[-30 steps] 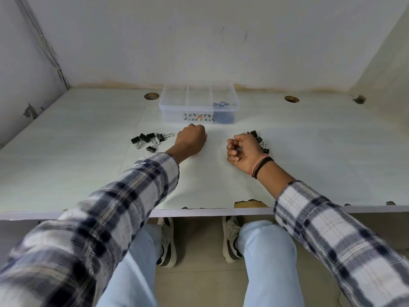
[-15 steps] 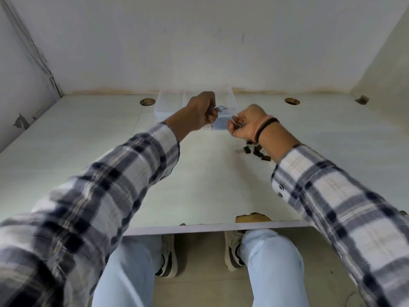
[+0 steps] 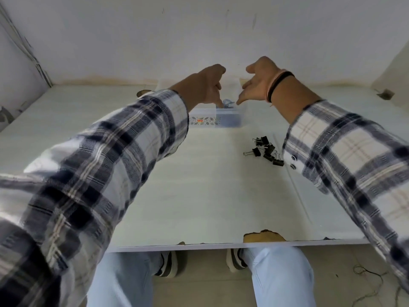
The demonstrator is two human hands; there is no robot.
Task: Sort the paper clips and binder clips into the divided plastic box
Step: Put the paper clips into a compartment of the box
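Observation:
The clear divided plastic box (image 3: 230,111) stands at the back of the table, mostly hidden behind my left sleeve. Blue paper clips (image 3: 228,103) lie in its right compartment. My left hand (image 3: 204,86) hangs over the box with fingers pointing down into that compartment, fingertips touching the clips. My right hand (image 3: 257,82) is above the box's right end, fingers spread and pointing down, nothing in it. A heap of black binder clips (image 3: 265,150) lies on the table in front and to the right of the box, beside my right sleeve.
The white table (image 3: 210,191) has a chipped front edge (image 3: 263,237) and a round cable hole (image 3: 142,93) left of the box. Walls close in the back and both sides. My knees and shoes show below the table edge.
Both hands rose from the table to over the box and opened their fingers above the right compartment. The camera tilted, so the left heap of binder clips is now hidden by my sleeve.

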